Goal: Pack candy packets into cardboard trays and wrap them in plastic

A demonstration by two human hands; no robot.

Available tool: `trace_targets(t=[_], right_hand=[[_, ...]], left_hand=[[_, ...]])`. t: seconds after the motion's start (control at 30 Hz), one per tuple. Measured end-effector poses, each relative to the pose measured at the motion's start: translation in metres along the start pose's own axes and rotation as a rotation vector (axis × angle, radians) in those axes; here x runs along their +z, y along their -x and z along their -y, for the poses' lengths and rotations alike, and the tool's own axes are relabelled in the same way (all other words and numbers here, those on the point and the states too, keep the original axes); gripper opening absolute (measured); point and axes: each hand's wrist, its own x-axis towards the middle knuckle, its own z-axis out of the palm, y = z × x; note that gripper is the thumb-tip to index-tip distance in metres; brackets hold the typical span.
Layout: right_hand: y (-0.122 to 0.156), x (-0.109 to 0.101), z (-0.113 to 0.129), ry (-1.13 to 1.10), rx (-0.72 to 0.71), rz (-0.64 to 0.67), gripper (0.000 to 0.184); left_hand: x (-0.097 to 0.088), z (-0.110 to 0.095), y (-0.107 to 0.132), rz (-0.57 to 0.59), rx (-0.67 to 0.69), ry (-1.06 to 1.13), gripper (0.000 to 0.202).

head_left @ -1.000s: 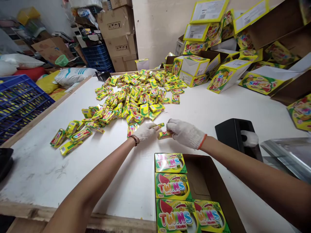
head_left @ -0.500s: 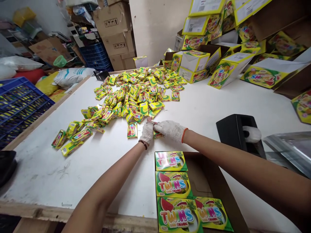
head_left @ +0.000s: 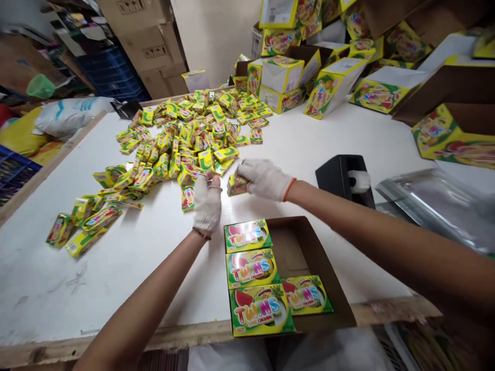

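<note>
My right hand, in a white knitted glove with an orange cuff edge, grips small yellow-green candy boxes just above the table; how many is hidden by the fingers. My left hand, gloved too with bare fingertips, is at the near edge of a heap of similar candy boxes. Its fingers are loosely bent and apart, and nothing shows in them. One candy box lies right beside it. Nearer me stands an open brown carton with several larger "TWINS" boxes inside, in its left column and lower right.
A black tape dispenser and clear plastic packaging lie to the right. Empty-looking printed display boxes are piled at the back right. Brown cartons, a blue crate and sacks stand beyond the table.
My hands were together at the heap's near edge and are now apart. The right hand has lifted the candy boxes; the view has swung to the right and down.
</note>
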Motion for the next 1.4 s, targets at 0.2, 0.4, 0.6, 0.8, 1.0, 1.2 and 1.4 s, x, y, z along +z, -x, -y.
trace_targets(t=[0.2, 0.4, 0.6, 0.8, 1.0, 1.2, 1.4], right_hand=[[0.101, -0.070, -0.006, -0.594, 0.146, 0.219, 0.036], [0.126, -0.037, 0.006, -0.413, 0.104, 0.710, 0.023], [0.097, -0.015, 0.029, -0.029, 0.026, 0.875, 0.020], [0.089, 0.025, 0.033, -0.053, 0.087, 0.898, 0.012], [0.093, 0.038, 0.038, -0.099, 0.180, 0.803, 0.023], [0.088, 0.010, 0.052, 0.114, 0.077, 1.009, 0.055], [0.096, -0.004, 0.051, 0.036, 0.145, 0.874, 0.060]], left_hand=[[-0.050, -0.052, 0.109, 0.707, 0.670, -0.218, 0.033], [-0.046, -0.045, 0.141, 0.920, 0.817, -0.516, 0.049], [-0.049, -0.039, 0.140, 0.871, 0.860, -0.538, 0.046], [-0.045, -0.041, 0.142, 0.884, 0.853, -0.542, 0.044], [-0.062, -0.040, 0.130, 0.859, 0.827, -0.284, 0.044], [-0.063, 0.020, 0.037, 0.110, 0.251, -0.611, 0.036], [-0.058, 0.061, -0.018, 0.056, -0.196, -0.845, 0.054]])
